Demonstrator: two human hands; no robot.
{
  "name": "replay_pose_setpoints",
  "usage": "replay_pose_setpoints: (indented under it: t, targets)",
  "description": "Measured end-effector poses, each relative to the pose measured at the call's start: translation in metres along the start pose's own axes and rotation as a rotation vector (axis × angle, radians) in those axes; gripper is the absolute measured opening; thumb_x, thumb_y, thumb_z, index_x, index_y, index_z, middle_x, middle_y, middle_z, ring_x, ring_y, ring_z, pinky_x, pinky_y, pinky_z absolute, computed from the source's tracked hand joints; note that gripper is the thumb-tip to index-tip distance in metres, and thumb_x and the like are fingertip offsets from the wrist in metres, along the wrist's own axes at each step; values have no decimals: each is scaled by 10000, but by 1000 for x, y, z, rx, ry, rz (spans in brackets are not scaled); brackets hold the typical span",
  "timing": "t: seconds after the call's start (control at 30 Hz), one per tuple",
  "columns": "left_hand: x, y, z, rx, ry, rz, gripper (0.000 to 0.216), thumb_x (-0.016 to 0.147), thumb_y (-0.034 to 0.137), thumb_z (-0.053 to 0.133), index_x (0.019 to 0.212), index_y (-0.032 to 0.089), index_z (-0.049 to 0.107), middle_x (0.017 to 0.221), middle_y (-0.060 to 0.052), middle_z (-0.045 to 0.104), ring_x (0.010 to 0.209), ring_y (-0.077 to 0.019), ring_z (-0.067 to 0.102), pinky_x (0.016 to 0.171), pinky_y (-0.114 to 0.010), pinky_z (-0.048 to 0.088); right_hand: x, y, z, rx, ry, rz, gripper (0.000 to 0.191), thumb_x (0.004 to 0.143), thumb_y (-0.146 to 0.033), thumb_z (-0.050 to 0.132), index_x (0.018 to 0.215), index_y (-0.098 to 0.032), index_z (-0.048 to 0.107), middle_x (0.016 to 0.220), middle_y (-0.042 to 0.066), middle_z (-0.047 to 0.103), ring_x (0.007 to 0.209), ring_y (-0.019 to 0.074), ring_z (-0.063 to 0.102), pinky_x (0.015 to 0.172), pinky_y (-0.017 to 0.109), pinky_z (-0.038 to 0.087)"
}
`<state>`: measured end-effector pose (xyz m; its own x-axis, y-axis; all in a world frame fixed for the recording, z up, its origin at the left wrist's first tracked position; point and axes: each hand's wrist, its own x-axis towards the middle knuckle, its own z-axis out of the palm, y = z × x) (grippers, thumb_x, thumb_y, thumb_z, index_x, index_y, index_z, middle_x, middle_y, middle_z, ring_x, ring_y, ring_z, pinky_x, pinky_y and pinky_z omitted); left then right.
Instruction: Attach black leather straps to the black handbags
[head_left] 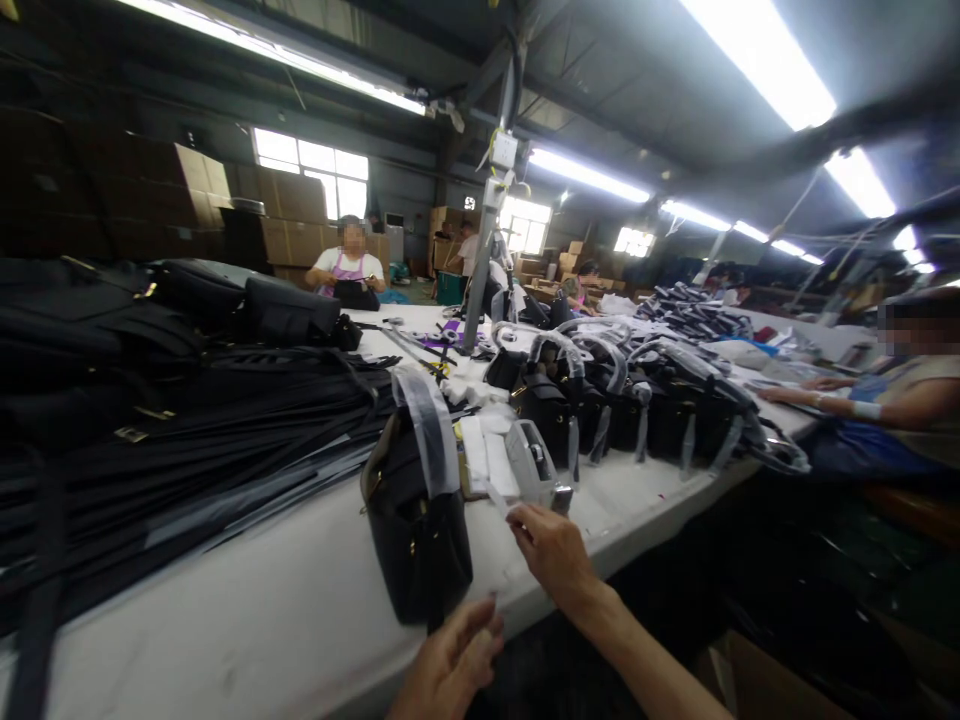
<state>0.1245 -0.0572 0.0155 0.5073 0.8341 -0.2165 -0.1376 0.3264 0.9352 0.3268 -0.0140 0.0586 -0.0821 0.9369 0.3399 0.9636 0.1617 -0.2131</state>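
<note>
With the fingers of the left hand (454,660) half curled near the foot of a black handbag (420,535), too blurred to tell whether gripping anything. A little beyond, with the right hand (553,553), pinching narrowly a thin whitish strip (498,499) just beside a grey tape dispenser (526,475). Left of that, upright on a white table (262,600), the same handbag, handle wrapped in clear film (433,435). Farther off, more black bags (544,410), a metal post (480,270), and a co-worker in a pink apron (349,270).
</note>
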Motion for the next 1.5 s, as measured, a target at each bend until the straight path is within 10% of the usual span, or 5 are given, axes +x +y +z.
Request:
replay_pose_setpoints:
  t: [0.2,0.4,0.63,0.83,1.5]
  targets:
    - [11,14,35,-470,36,-89,657,789,622,624,1249,162,531,1343,-203,557,1234,-315,539,917,-410,489,-62,-28,-20,121,109,-248,235,934,-118,455,866,-193,667,767,42,651,743,182,594,700,270,422]
    - [25,13,43,-409,182,27,550,700,616,708,956,148,578,869,-117,737,787,-244,707,686,-313,533,-99,-51,-24,310,-24,-316,195,919,-162,513,822,-204,677,728,28,652,669,161,587,624,251,431]
    - [14,16,23,-171,76,-4,462,708,577,701,850,176,523,681,-47,715,549,-164,655,520,-227,467,-88,-33,-20,913,-85,476,316,808,-483,652,908,-195,734,851,59,727,790,223,656,651,267,494]
    - [-9,7,1,17,-28,30,401,739,528,685,782,148,568,676,-18,651,556,-132,581,549,-242,473,-66,-55,-7,1370,-142,513,345,760,-477,718,860,-147,708,751,30,677,685,173,590,642,265,471]
    - [-42,11,-58,101,236,-6,398,712,541,660,635,173,528,534,27,569,460,-112,472,472,-222,371,-28,-92,28,686,-49,341,220,707,-392,729,784,-188,699,679,27,680,620,195,610,595,288,462]
